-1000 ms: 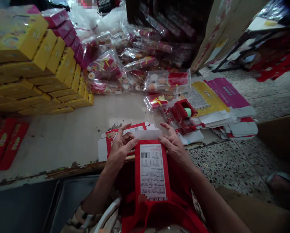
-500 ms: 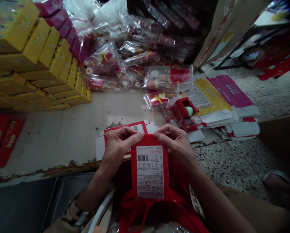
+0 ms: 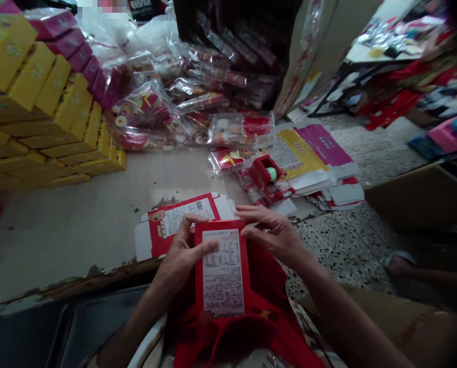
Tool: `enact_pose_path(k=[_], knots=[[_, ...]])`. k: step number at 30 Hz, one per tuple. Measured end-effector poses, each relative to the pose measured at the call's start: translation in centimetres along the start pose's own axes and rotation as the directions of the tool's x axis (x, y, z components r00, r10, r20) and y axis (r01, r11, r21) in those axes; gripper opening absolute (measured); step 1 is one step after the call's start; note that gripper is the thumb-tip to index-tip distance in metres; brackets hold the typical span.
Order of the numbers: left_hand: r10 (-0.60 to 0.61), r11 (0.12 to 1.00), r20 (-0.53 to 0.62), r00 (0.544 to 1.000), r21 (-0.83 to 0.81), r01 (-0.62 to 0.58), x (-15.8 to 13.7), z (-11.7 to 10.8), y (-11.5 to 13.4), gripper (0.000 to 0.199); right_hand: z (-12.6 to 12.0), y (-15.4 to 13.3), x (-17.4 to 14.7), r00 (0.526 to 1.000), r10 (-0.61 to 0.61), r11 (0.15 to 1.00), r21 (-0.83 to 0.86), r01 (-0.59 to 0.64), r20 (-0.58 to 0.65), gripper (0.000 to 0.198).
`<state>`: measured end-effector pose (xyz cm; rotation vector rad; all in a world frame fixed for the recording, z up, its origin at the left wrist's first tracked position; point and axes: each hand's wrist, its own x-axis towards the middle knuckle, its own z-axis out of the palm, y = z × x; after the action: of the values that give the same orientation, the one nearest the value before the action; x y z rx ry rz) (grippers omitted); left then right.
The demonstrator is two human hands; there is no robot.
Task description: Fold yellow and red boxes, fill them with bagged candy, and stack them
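Note:
A red carton [image 3: 222,276] with a white printed label stands upright in front of me, above red cloth. My left hand [image 3: 188,250] grips its upper left side, thumb across the label and fingers behind. At the upper right corner, my right hand [image 3: 276,235] has its fingers stretched out and apart from the thumb. The thumb tip is at the carton's edge; whether it touches cannot be made out. Behind, on the table, lies a flat red and white carton [image 3: 182,217], its top side printed with a label and barcode.
Stacked yellow boxes [image 3: 59,117] and magenta boxes [image 3: 73,46] stand at left. Clear-bagged packets [image 3: 241,130] pile up at the back beside a large cardboard box [image 3: 323,46]. A red tape dispenser [image 3: 266,174] sits by flat yellow cartons [image 3: 299,148] near the table's right edge.
My left hand has moved from the carton's top edge down onto its left side. My right hand's pinch has loosened and its fingers have spread. The view has shifted right.

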<state>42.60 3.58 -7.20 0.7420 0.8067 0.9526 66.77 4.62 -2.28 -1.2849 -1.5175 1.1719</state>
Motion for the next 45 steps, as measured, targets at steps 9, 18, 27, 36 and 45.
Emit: enact_pose_path(k=[9, 18, 27, 36, 45], knots=[[0.445, 0.885, -0.209, 0.871, 0.250, -0.393, 1.8, 2.0, 3.8, 0.027, -10.0, 0.3, 4.5, 0.970, 0.105, 0.947, -0.276, -0.165, -0.222, 0.042], [0.350, 0.906, -0.128, 0.928, 0.299, -0.300, 2.1, 2.3, 2.1, 0.031, -6.9, -0.4, 1.4, 0.862, 0.098, 0.995, 0.026, -0.098, -0.497, 0.027], [0.167, 0.884, 0.105, 0.980, 0.424, -0.196, 2.7, 5.4, 2.6, 0.023, -6.6, 4.6, 0.2, 0.847, 0.165, 0.986, 0.092, -0.137, -0.506, 0.043], [0.090, 0.871, 0.147, 0.985, 0.469, -0.150, 6.1, 6.6, 0.7, 0.033, -9.5, 2.6, -1.9, 0.938, 0.002, 0.992, -0.116, -0.045, -0.347, 0.038], [0.111, 0.860, 0.329, 0.938, 0.441, -0.257, 6.3, 7.8, 0.0, 0.056, -6.3, -4.5, 0.3, 0.849, -0.103, 0.913, -0.290, 0.287, 0.519, 0.050]])
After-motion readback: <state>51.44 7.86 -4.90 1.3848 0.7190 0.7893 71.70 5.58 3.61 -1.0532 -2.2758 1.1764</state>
